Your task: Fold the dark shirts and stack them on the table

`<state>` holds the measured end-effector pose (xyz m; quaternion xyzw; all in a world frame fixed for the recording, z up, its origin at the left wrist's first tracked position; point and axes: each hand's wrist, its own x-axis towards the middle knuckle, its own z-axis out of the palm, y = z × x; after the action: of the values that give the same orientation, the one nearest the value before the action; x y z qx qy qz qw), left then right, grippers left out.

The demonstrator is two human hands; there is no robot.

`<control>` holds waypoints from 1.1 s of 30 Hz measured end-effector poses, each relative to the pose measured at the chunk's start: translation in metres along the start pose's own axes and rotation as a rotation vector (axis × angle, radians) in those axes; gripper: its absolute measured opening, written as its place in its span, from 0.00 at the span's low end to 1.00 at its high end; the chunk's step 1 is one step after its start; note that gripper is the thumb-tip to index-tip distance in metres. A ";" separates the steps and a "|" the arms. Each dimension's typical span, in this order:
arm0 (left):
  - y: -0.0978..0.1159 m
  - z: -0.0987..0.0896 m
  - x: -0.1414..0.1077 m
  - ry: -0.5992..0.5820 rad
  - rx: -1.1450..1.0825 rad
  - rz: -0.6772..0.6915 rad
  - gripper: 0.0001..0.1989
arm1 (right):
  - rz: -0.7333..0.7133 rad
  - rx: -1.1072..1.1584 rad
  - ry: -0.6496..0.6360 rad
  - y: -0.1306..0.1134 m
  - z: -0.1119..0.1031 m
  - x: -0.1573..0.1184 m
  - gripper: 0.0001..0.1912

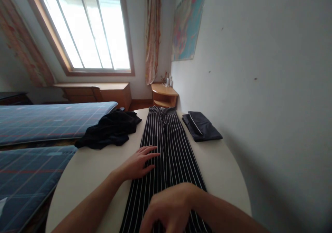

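A pair of black trousers with white pinstripes (pixel 178 146) lies lengthwise on the round cream table (pixel 223 170), waistband at the far end. My left hand (pixel 140 162) rests on the left side of the trousers, palm down and fingers spread. Closer to me, my right hand (pixel 172 205) is over the lower legs with its wrist bent and fingers pointing down. Those fingers look apart, though their tips are cut off by the bottom edge. The trouser hems are out of view.
A crumpled black garment (pixel 111 129) lies at the table's left edge, and a folded dark garment (pixel 202 126) on the right. Blue plaid mattresses (pixel 52 122) adjoin the left side. The wall (pixel 275 108) runs close along the right. A corner shelf (pixel 164 90) stands beyond the table.
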<state>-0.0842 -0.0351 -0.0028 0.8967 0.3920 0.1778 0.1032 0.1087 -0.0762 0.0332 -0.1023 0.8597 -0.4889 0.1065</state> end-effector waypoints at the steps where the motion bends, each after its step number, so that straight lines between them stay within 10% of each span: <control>1: 0.007 0.001 0.001 -0.028 -0.012 0.031 0.27 | 0.037 0.043 0.105 -0.003 -0.010 -0.013 0.11; 8: 0.055 -0.001 0.008 -0.149 -0.071 0.231 0.24 | 0.597 -0.286 0.903 0.027 -0.052 -0.096 0.09; 19: 0.088 0.007 0.011 -0.177 -0.009 0.438 0.06 | 0.536 -0.498 0.825 0.055 -0.050 -0.107 0.10; 33: 0.088 0.011 0.009 -0.160 -0.181 0.367 0.11 | 0.471 -0.592 0.859 0.050 -0.049 -0.097 0.16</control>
<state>-0.0150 -0.0881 0.0176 0.9514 0.1954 0.1561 0.1799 0.1843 0.0159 0.0229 0.2744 0.9257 -0.1882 -0.1797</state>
